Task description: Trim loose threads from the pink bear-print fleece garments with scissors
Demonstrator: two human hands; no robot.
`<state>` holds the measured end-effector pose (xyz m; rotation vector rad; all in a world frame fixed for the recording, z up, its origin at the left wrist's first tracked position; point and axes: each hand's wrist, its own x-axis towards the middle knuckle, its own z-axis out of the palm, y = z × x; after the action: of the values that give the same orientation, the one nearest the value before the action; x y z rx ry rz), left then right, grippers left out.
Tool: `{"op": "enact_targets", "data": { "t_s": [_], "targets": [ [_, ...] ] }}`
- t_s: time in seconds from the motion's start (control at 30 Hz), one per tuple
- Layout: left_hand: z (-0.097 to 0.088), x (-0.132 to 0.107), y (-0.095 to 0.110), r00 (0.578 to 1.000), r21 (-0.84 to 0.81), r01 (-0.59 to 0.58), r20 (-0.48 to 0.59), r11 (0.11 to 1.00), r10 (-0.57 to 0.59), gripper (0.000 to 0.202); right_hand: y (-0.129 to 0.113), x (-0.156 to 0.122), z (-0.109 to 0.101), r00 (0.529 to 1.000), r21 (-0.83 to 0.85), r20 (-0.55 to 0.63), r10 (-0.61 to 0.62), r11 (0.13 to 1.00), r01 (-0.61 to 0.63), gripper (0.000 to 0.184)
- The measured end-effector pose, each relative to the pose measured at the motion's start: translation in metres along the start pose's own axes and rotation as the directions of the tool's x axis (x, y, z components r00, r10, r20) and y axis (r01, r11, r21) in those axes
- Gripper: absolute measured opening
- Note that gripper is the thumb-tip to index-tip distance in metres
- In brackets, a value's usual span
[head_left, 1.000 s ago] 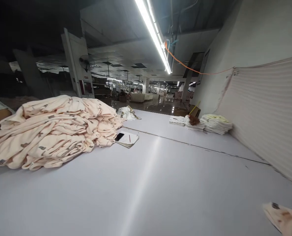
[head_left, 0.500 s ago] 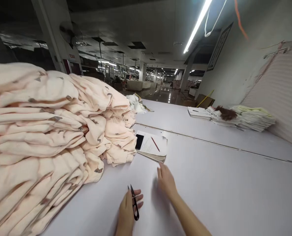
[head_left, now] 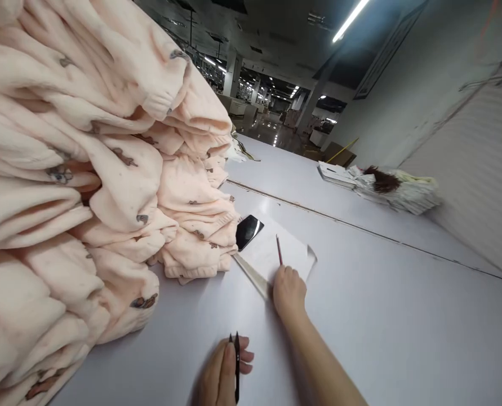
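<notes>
Status: right hand (head_left: 290, 290) is at the pencil (head_left: 279, 250), fingers curled at its near end (can't tell if it's actually pinched). Left hand (head_left: 220, 372) has black snips (head_left: 237, 361) in its grasp, blades pointing away from the wearer, well apart from any cloth.

Done, as far as shown: pencil reached. Not done: pencil isn't clear of the paper sheets (head_left: 297, 251) it shows over, and the snips aren't on fabric. No writing I can make out. Pile of pale pink garments (head_left: 124, 175) sits heaped on the left; can't tell how many are finished.

Phone (head_left: 249, 232) lies at the papers' left edge, right beside the pile.

Surface: smooth pale table (head_left: 381, 299), a seam running across it. Far right side: a pad (head_left: 336, 173), then a stack of whitish material (head_left: 417, 196) with a dark brown tuft (head_left: 383, 180) on it.

Room: big dim workshop, glossy floor (head_left: 274, 129), columns, tube light (head_left: 352, 20) overhead, striped sheet (head_left: 479, 180) along the right wall (head_left: 407, 118).
</notes>
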<state>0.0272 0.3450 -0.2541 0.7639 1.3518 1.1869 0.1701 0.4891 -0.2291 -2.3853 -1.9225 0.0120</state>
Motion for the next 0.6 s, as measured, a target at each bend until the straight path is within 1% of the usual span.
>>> {"op": "enact_targets", "data": {
  "t_s": [0.07,0.1,0.17,0.23,0.33,0.37,0.43,0.47,0.5,0.57,0.6],
  "targets": [
    [-0.002,-0.003,0.002,0.998,0.005,-0.052,-0.024,0.999,0.052,0.05,0.006,-0.036,-0.008,0.999,0.044,0.022,0.042,0.998,-0.043,0.029],
    [-0.003,-0.004,0.002,0.996,0.023,-0.08,-0.032,0.997,0.081,0.049,0.011,-0.048,-0.012,0.997,0.08,0.033,0.07,0.994,-0.072,0.03],
    [-0.004,-0.006,0.003,0.991,0.086,-0.126,-0.04,0.988,0.13,0.048,0.027,-0.059,-0.02,0.989,0.191,0.083,0.119,0.973,-0.133,0.028],
    [-0.006,-0.007,0.003,0.987,0.146,-0.148,-0.04,0.978,0.155,0.049,0.048,-0.058,-0.027,0.976,0.355,0.17,0.134,0.916,-0.188,0.025],
    [-0.007,-0.007,0.003,0.985,0.18,-0.17,-0.008,0.969,0.174,0.05,0.079,-0.048,-0.035,0.947,0.595,0.311,0.082,0.76,-0.262,0.022],
    [-0.006,-0.007,0.003,0.984,0.183,-0.176,0.005,0.967,0.178,0.05,0.088,-0.045,-0.037,0.935,0.649,0.351,0.056,0.705,-0.286,0.019],
    [-0.003,-0.007,0.006,0.988,0.17,-0.152,0.018,0.974,0.151,0.052,0.1,-0.041,-0.041,0.909,0.722,0.416,-0.003,0.609,-0.329,0.008],
    [0.001,-0.007,0.009,0.992,0.153,-0.13,0.021,0.98,0.128,0.052,0.104,-0.04,-0.043,0.9,0.751,0.434,-0.031,0.564,-0.343,0.004],
    [0.006,-0.005,0.013,0.994,0.135,-0.109,0.028,0.985,0.106,0.051,0.107,-0.038,-0.045,0.898,0.781,0.436,-0.055,0.519,-0.348,0.005],
    [0.021,0.002,0.023,0.993,0.146,-0.112,0.062,0.983,0.103,0.044,0.107,-0.032,-0.045,0.917,0.842,0.392,-0.076,0.431,-0.324,0.01],
    [0.031,0.009,0.028,0.987,0.196,-0.15,0.079,0.969,0.136,0.041,0.105,-0.027,-0.042,0.934,0.869,0.351,-0.07,0.395,-0.297,0.014]
  ]
}}
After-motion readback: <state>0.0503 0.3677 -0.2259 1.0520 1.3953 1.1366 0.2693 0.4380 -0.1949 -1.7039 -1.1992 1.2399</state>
